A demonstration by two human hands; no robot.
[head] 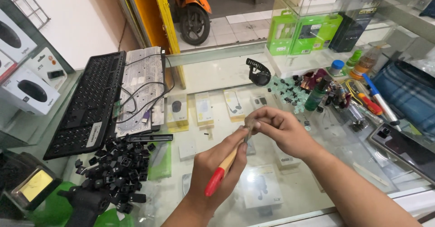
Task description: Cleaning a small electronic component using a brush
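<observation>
Brush (225,167) sits gripped in your left hand (216,170), its red handle end pointing back to you and the long axis running up to your right hand (280,128), which pinches the bristle tip (249,122). Left of your left hand lies a heap of black keycaps (118,168); beyond it the keyboard frame (88,102). Farther right, tools crowd the glass counter (213,75).

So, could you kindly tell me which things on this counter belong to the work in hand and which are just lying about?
In hand:
- brush, gripped by the left hand
- its bristles, pinched by the right hand

Lying about:
- keyboard frame
- loose black keycaps
- watch
- green bottle
- blue marker
</observation>
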